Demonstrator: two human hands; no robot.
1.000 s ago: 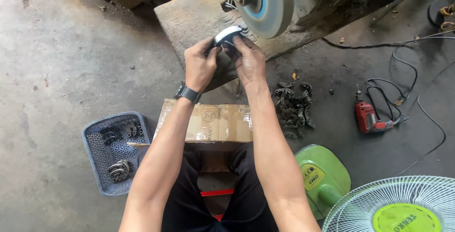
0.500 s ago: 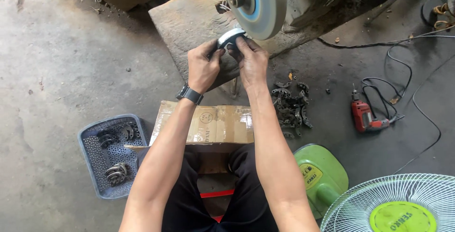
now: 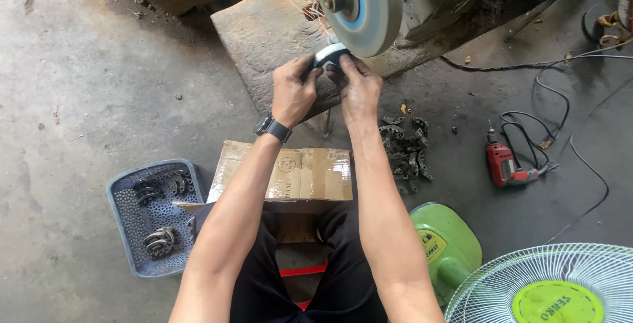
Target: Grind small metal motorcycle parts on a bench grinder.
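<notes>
Both of my hands grip one small curved metal part (image 3: 330,53) with a pale shiny face. My left hand (image 3: 294,89), with a black watch on the wrist, holds its left end. My right hand (image 3: 360,86) holds the right end. The part is pressed up against the lower edge of a round grey grinding wheel (image 3: 359,3) with a blue centre ring. The wheel is mounted above a wooden block (image 3: 277,39). My fingers hide most of the part.
A cardboard box (image 3: 290,173) lies on my lap. A blue-grey plastic basket (image 3: 135,257) with a few curved metal parts sits at the left. A pile of dark parts (image 3: 403,146), a red power drill (image 3: 504,165) with cables and a green fan (image 3: 547,290) lie at the right.
My hands have lifted the part slightly, closer in under the wheel's lower edge. The grip has not changed.
</notes>
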